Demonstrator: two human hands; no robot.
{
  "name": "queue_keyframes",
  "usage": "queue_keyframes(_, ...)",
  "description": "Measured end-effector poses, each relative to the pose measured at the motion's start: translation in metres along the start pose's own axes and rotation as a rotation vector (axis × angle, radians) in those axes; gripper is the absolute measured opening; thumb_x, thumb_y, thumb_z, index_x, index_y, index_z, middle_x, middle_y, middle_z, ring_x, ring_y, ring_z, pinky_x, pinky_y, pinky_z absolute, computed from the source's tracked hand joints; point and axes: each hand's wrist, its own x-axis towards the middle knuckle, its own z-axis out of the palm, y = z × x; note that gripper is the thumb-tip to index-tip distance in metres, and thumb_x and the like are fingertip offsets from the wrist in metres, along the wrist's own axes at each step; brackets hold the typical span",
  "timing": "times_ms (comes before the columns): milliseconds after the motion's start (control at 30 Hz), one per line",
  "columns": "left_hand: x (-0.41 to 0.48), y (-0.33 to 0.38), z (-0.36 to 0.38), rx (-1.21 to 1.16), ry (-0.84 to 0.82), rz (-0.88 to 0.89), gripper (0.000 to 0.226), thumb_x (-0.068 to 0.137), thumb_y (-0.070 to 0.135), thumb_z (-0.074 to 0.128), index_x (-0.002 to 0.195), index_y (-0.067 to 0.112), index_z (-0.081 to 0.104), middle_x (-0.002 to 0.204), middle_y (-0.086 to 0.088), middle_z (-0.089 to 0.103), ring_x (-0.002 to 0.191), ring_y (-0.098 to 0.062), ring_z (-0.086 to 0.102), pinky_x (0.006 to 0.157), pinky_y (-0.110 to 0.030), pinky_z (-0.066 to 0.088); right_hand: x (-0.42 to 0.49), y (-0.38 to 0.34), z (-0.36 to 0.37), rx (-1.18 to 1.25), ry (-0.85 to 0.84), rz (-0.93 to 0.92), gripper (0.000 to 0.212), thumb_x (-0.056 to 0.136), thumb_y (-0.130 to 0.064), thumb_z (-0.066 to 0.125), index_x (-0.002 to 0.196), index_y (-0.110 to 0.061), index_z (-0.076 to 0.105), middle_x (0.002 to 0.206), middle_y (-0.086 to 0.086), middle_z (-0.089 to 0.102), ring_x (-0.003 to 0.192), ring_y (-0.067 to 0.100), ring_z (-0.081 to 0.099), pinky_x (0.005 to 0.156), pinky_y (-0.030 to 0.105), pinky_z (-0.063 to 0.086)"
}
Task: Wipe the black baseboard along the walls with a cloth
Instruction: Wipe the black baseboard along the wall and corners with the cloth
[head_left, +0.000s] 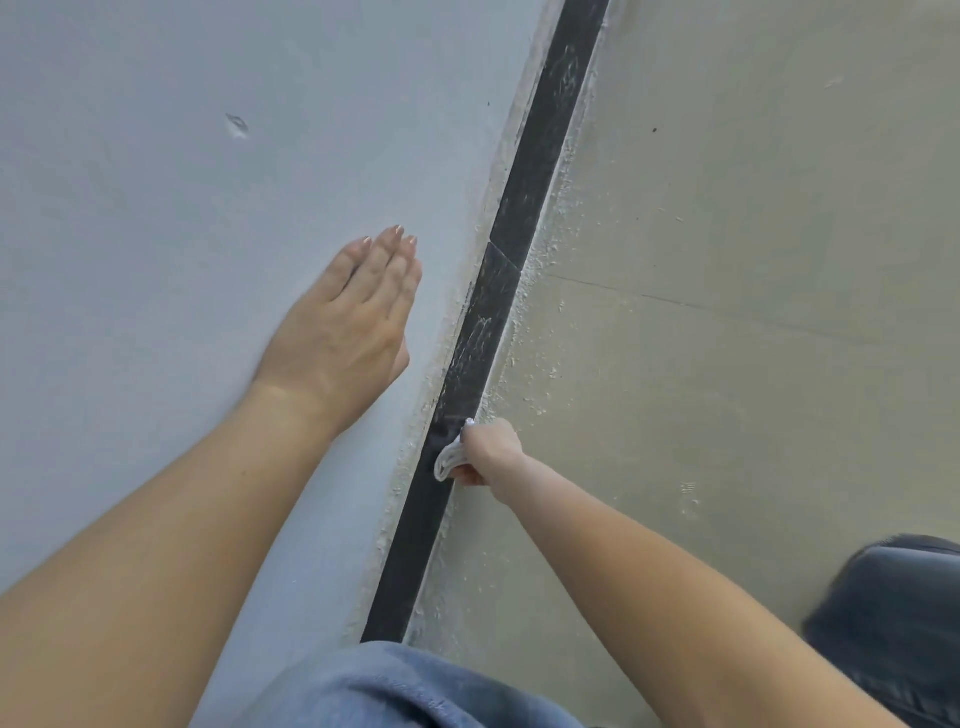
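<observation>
The black baseboard (498, 291) runs from the lower middle of the view up to the top right, between the pale grey wall (156, 208) and the beige floor (727, 260). The right hand (485, 452) grips a small bunched white cloth (449, 460), fingers curled round it, and presses it against the baseboard low in its run. Beyond the cloth the black strip carries whitish dusty streaks, and flecks of plaster or paint line both of its edges and speckle the floor beside it. The left hand (345, 322) lies flat on the wall with fingers straight and close together, near the baseboard but not touching it. A small chip (238, 126) marks the wall higher up. Blue denim (395, 686) fills the bottom edge, and a dark shoe (893, 618) sits on the floor at lower right.
</observation>
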Motion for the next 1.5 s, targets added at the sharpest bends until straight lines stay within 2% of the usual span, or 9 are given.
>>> queue_keyframes(100, -0.001, -0.001, -0.001, -0.021, -0.011, -0.004, 0.06, 0.089, 0.026, 0.02, 0.139, -0.001, 0.039, 0.146, -0.016, 0.04, 0.138, -0.03, 0.033, 0.114, -0.04, 0.018, 0.001, -0.028, -0.008, -0.018, 0.04, -0.018, 0.015, 0.083, -0.003, 0.043, 0.086, 0.0, 0.058, 0.077, 0.021, 0.061, 0.064, 0.028, 0.06, 0.071, 0.043, 0.056)
queue_keyframes(233, -0.001, 0.0, -0.002, -0.017, -0.013, -0.007, 0.06, 0.09, 0.026, 0.019, 0.139, -0.001, 0.038, 0.146, -0.015, 0.039, 0.138, -0.029, 0.032, 0.114, -0.04, 0.017, 0.002, -0.063, -0.026, 0.195, 0.112, -0.074, 0.034, 0.091, -0.001, 0.044, 0.123, 0.002, 0.054, 0.107, 0.016, 0.065, 0.074, 0.022, 0.062, 0.065, 0.029, 0.054)
queue_keyframes(433, 0.001, -0.002, -0.005, -0.056, -0.012, -0.013, 0.061, 0.089, 0.026, 0.019, 0.138, -0.002, 0.04, 0.145, -0.017, 0.04, 0.137, -0.03, 0.033, 0.114, -0.04, 0.017, -0.011, -0.044, -0.039, 0.22, 0.342, -0.312, 0.04, 0.094, -0.039, 0.044, 0.089, -0.003, 0.062, 0.078, 0.016, 0.068, 0.053, 0.021, 0.06, 0.061, 0.036, 0.056)
queue_keyframes(533, 0.001, -0.001, -0.005, -0.085, -0.008, -0.014, 0.06, 0.089, 0.025, 0.021, 0.137, -0.003, 0.042, 0.144, -0.017, 0.042, 0.136, -0.031, 0.035, 0.113, -0.04, 0.017, -0.024, 0.006, -0.017, 0.11, 0.229, -0.211, 0.039, 0.087, -0.041, 0.044, 0.07, -0.009, 0.059, 0.072, 0.018, 0.07, 0.049, 0.023, 0.056, 0.061, 0.04, 0.054)
queue_keyframes(700, 0.001, -0.001, -0.005, -0.13, 0.009, -0.016, 0.059, 0.087, 0.025, 0.024, 0.134, -0.004, 0.046, 0.141, -0.02, 0.045, 0.135, -0.032, 0.037, 0.112, -0.041, 0.017, -0.034, 0.024, 0.008, 0.203, -0.148, 0.039, 0.02, 0.093, -0.018, 0.045, 0.099, 0.0, 0.053, 0.062, 0.015, 0.06, 0.041, 0.019, 0.054, 0.043, 0.023, 0.05)
queue_keyframes(933, 0.0, 0.0, -0.005, -0.104, 0.01, -0.03, 0.061, 0.087, 0.026, 0.022, 0.135, -0.003, 0.045, 0.143, -0.018, 0.043, 0.136, -0.031, 0.035, 0.113, -0.04, 0.016, -0.031, -0.053, -0.018, 0.382, -0.145, 0.021, 0.02, 0.096, -0.004, 0.033, 0.091, -0.002, 0.053, 0.069, 0.014, 0.053, 0.05, 0.017, 0.047, 0.031, 0.017, 0.042)
queue_keyframes(1133, 0.0, 0.0, -0.004, -0.083, 0.005, -0.025, 0.061, 0.088, 0.027, 0.019, 0.136, -0.002, 0.043, 0.144, -0.017, 0.042, 0.137, -0.031, 0.033, 0.113, -0.04, 0.017, -0.032, -0.075, -0.046, 0.671, -0.115, -0.217, 0.013, 0.095, -0.004, 0.037, 0.093, 0.001, 0.049, 0.073, 0.017, 0.057, 0.055, 0.017, 0.055, 0.047, 0.022, 0.052)
queue_keyframes(1267, 0.002, 0.001, -0.004, -0.093, -0.001, -0.027, 0.061, 0.088, 0.026, 0.02, 0.136, -0.002, 0.044, 0.143, -0.018, 0.043, 0.136, -0.031, 0.034, 0.113, -0.04, 0.018, -0.021, -0.048, -0.051, 0.515, 0.081, -0.277, 0.016, 0.094, -0.016, 0.042, 0.091, -0.004, 0.052, 0.051, 0.008, 0.059, 0.042, 0.017, 0.046, 0.041, 0.022, 0.043)
queue_keyframes(1500, 0.002, 0.001, -0.006, -0.105, -0.028, -0.025, 0.059, 0.088, 0.026, 0.023, 0.136, -0.003, 0.042, 0.144, -0.018, 0.042, 0.137, -0.031, 0.033, 0.113, -0.04, 0.014, -0.02, 0.006, -0.009, 0.042, -0.166, 0.038, 0.024, 0.095, -0.013, 0.04, 0.077, -0.002, 0.052, 0.064, 0.014, 0.056, 0.048, 0.019, 0.051, 0.045, 0.022, 0.047)
